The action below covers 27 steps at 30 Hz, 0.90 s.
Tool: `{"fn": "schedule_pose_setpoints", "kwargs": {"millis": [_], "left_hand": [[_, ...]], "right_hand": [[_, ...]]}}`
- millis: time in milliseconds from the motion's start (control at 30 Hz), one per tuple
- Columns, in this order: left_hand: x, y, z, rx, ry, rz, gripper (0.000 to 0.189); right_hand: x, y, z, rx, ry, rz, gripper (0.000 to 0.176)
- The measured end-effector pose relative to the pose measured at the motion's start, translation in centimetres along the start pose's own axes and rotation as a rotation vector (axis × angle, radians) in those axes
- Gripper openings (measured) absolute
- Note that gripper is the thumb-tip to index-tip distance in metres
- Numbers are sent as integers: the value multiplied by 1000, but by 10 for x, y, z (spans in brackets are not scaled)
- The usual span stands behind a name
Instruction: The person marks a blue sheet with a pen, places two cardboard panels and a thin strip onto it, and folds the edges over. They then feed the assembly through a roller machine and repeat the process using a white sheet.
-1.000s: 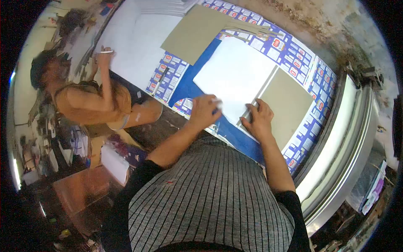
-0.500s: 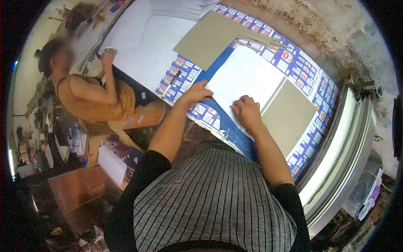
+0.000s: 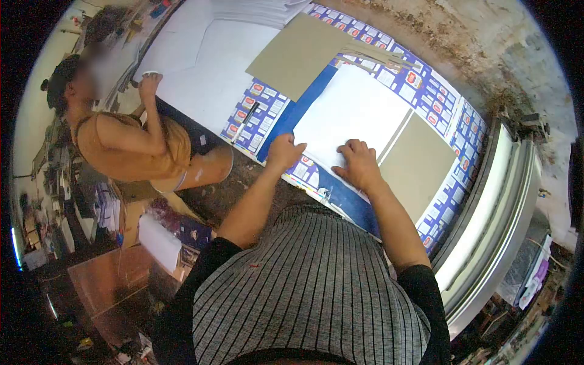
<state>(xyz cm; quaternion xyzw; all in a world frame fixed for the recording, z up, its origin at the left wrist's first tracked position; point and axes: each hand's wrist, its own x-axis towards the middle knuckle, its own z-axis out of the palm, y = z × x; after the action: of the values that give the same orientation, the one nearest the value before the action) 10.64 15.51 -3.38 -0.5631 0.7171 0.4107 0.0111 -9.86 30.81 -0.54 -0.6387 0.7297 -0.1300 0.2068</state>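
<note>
White paper lies on a blue sheet over the printed purple-and-white covering of the table. My left hand is at the paper's near left edge, its fingers curled and its thumb toward the paper; what it grips, if anything, is hidden. My right hand rests on the near part of the paper, fingers bent but apart, holding nothing. Right of the paper lies a grey-brown board, and another board lies beyond it to the upper left.
A person stands at the left beside large white sheets, one hand at a white round object. A black pen-like tool lies on the covering. Thin strips lie at the back. A metal roller-like part is at the right.
My left hand has moved down along the paper's edge and its fingers have curled in. My right hand's fingers have spread, with the thumb further out.
</note>
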Motion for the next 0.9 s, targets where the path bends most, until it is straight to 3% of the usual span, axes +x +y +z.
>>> {"fn": "schedule_pose_setpoints", "kwargs": {"millis": [33, 100, 233, 300, 333, 433, 500, 567, 700, 733, 800, 833, 900], "left_hand": [[-2, -4, 5, -1, -1, -7, 30], [-7, -3, 15, 30, 274, 101, 35], [-26, 17, 4, 44, 216, -41, 37], [-29, 13, 5, 224, 503, 326, 43], [-26, 9, -1, 294, 364, 380, 34], [-17, -18, -5, 447, 480, 526, 26], [-13, -23, -11, 412, 461, 524, 19], [-8, -21, -22, 473, 421, 685, 20], [8, -5, -56, 562, 395, 699, 26], [22, 5, -73, 573, 453, 712, 37], [71, 31, -118, 507, 395, 458, 43], [111, 19, -129, 386, 569, 491, 48], [176, 15, -154, 376, 524, 447, 52]], "right_hand": [[-2, -2, 1, -14, 14, -10, 52], [-1, -3, 2, -33, 27, -15, 53], [0, -15, 3, -110, 52, 20, 57], [3, -19, 1, -109, 25, 38, 58], [6, -20, 0, -118, -1, 62, 59], [9, -18, 1, -99, -15, 75, 59], [11, -19, 0, -93, 2, 53, 58], [16, -22, -3, -133, -66, 76, 60], [31, -25, -13, -157, -101, 90, 54], [38, -28, -16, -142, -192, 135, 51], [62, -41, -37, -144, -401, 230, 47], [83, -45, -33, -144, -397, 253, 47], [130, -46, -17, 305, -111, 368, 45]]}}
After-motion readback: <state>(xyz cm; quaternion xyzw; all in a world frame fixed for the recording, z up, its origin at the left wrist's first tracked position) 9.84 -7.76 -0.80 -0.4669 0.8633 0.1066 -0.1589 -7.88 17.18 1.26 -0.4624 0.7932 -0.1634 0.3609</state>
